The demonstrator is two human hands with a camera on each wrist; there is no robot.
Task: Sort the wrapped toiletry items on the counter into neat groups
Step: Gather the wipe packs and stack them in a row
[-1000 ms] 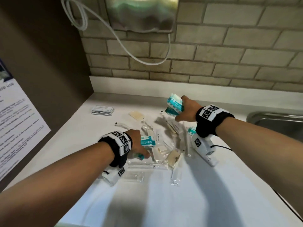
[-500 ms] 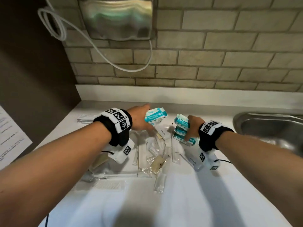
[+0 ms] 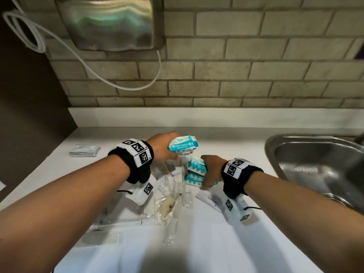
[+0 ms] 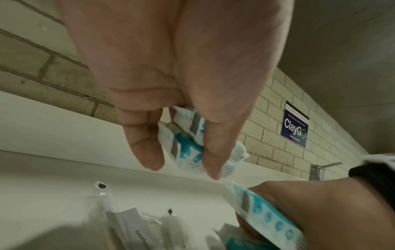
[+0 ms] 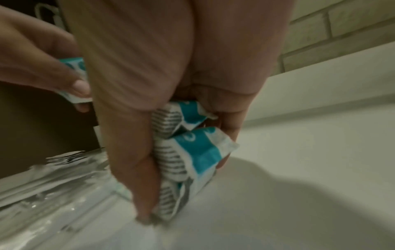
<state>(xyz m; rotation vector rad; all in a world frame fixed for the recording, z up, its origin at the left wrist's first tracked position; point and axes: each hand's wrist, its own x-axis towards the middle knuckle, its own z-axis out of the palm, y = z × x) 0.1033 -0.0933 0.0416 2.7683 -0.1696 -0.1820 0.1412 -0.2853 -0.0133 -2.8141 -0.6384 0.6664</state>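
While the clear-wrapped items (image 3: 169,201) lie jumbled on the white tabletop (image 3: 197,243) between the forearms, teal-and-white packets are held above it in both hands. In the left hand (image 3: 161,146) two teal packets (image 4: 192,140) are pinched between thumb and fingers, raised just left of and slightly beyond the right hand (image 3: 211,170); its grip is clenched on them. In the right hand a stack of teal packets (image 3: 196,172), at least two, is clasped edgewise with its lower end close to the tabletop, so that grip is also clenched on its load. A small pile of flat sachets (image 3: 84,151) sits apart at the far left, and a steel sink (image 3: 315,164) is set at the right. The packets are judged light, soft and squashable, with slick wrappers that may slide against each other; they would best be taken across the broad faces, with the stack squeezed evenly rather than by the crimped ends. The clear sleeves are likely flimsy and slippery.
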